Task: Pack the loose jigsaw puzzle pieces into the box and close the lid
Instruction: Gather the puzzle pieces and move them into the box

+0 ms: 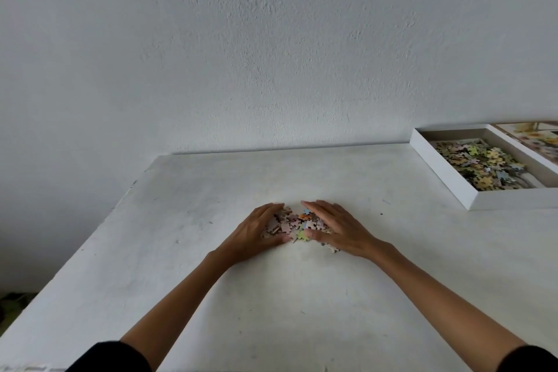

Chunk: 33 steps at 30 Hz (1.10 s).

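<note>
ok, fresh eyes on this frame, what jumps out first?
Two bare hands, left hand and right hand, cup a small heap of pastel jigsaw pieces mid-table on the white tabletop. At far right sits an open white cardboard box already holding many pieces, its picture-printed lid just beyond it.

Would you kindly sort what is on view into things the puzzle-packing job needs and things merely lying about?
Needed: pile of loose pieces, cupped by left hand and right hand; open box partly filled with pieces; lid beside it.

Lying about: dark items on the floor, bottom left, too dim to identify.
</note>
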{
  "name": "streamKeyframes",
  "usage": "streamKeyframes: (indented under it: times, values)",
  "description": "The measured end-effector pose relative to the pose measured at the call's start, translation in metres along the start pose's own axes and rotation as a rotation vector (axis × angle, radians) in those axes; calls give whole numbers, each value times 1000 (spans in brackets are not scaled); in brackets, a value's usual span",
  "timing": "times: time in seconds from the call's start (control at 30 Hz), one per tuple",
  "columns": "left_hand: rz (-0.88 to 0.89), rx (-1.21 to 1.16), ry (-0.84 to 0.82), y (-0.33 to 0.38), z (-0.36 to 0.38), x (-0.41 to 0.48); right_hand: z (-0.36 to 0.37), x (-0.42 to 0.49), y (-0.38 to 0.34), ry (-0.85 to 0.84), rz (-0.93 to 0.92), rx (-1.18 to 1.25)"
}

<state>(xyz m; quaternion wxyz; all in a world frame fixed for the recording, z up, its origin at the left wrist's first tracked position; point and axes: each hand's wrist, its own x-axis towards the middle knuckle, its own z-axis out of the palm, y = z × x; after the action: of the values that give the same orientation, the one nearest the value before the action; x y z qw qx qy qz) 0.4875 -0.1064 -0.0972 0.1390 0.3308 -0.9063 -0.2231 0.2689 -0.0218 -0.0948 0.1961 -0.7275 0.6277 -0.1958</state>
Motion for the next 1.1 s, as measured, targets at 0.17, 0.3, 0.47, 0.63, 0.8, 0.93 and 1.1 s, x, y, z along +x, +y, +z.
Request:
streamKeyframes:
  times: [0.17,0.3,0.47,0.63,0.8,0.93,1.1]
  values:
    - [43,162,-7,-1,4,14,9,6,4,65,-15,-309]
    - [74,218,48,-3,5,27,10,18,4,137,-18,-317]
    - [145,145,105,0,5,29,10,28,1,283,-110,-297]
    - [137,173,107,6,0,29,11,25,1,421,-139,-246]
    - [160,127,118,12,-2,27,0,22,3,454,-107,56]
    - [161,17,175,21,-4,33,-19,18,5,467,-129,179]
    - [218,-52,263,53,-5,56,-59,14,20,520,-140,209]
